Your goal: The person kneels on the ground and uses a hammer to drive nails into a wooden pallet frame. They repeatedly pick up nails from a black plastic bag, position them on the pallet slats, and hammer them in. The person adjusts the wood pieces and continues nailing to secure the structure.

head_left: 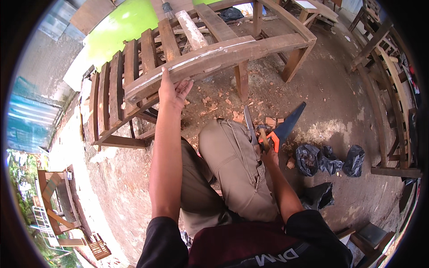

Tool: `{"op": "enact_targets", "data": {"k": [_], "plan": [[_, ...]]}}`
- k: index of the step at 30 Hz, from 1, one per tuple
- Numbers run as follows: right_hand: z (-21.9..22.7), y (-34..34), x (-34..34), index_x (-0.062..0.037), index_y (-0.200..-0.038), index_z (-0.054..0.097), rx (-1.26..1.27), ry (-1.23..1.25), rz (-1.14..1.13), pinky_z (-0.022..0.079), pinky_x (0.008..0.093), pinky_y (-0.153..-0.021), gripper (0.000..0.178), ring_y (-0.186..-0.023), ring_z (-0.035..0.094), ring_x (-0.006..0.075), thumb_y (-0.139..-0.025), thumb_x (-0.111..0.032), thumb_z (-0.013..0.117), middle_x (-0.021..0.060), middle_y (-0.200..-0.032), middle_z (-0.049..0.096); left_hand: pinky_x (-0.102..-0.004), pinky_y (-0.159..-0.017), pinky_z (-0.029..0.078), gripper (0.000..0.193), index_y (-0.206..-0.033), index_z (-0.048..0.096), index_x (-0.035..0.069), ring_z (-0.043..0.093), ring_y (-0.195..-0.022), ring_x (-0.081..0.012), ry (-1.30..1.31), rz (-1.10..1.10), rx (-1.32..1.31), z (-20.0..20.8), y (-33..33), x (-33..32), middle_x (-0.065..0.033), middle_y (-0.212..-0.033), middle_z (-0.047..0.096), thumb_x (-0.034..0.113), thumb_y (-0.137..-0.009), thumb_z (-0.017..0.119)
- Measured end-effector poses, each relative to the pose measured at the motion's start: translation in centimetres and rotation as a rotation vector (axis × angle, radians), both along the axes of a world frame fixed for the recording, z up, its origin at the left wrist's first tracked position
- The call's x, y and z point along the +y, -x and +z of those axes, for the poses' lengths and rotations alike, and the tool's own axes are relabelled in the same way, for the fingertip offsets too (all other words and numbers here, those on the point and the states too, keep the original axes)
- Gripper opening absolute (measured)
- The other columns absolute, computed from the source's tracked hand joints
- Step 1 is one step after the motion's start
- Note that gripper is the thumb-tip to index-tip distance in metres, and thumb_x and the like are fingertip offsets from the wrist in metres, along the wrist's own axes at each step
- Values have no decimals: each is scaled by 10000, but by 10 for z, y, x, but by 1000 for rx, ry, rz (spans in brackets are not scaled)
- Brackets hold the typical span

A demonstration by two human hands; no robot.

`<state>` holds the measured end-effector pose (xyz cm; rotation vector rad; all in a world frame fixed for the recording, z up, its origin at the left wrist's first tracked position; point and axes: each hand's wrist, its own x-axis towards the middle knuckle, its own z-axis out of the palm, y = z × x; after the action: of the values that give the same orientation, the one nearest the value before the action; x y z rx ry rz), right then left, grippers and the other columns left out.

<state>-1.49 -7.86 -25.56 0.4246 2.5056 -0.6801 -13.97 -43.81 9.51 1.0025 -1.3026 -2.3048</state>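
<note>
My left hand [174,92] is raised to the front rail of a slatted wooden bench frame [192,61]. Its thumb rests against the rail's face, and its fingers are spread just below the lower edge. Down by my right knee, my right hand [270,156] is closed around the wooden handle of what looks like a hammer [264,139]; my fingers are partly hidden. Beside it are a long metal blade [249,119], like a machete, and a handsaw [289,123] with a dark blade and an orange handle.
Wood chips [210,106] litter the floor under the bench. Black plastic bags [308,159] lie to the right of my right hand. More wooden frames [380,98] stand along the right side. A green panel [120,33] is behind the bench.
</note>
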Motion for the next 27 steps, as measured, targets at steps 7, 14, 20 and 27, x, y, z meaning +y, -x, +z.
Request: {"op": "enact_targets", "data": {"k": [7, 14, 20, 27], "plan": [[27, 2, 24, 47, -1152, 594, 191, 265, -73, 542, 422, -724, 517, -806, 695, 311, -910, -404, 663, 200, -886, 692, -292, -604, 531, 674, -1018, 617, -41, 624, -621, -177, 479, -421, -440, 13, -8, -23, -55, -706, 624, 624, -910, 629], [175, -25, 0, 2, -1004, 619, 408, 598, -82, 475, 375, -604, 433, -616, 592, 200, -1029, -417, 512, 105, -723, 589, -484, -896, 517, 762, -1180, 615, -17, 689, -980, -334, 2141, -229, 468, 34, 24, 8, -192, -1095, 685, 672, -854, 652], [231, -16, 6, 11, -987, 588, 460, 685, -143, 444, 331, -529, 428, -560, 538, 138, -1061, -393, 467, 68, -697, 561, -550, -1056, 434, 1002, -1304, 541, -19, 591, -1223, -362, 1953, -725, -162, 17, 80, 17, -234, -1278, 615, 854, -820, 454], [293, 40, -11, -40, -1031, 526, 475, 898, -136, 322, 238, -378, 371, -434, 349, 40, -1088, -386, 405, -42, -663, 390, -559, -1011, 458, 985, -1354, 493, -39, 590, -1214, -377, 1910, -704, -270, 21, 90, 31, -246, -1280, 611, 815, -867, 432]]}}
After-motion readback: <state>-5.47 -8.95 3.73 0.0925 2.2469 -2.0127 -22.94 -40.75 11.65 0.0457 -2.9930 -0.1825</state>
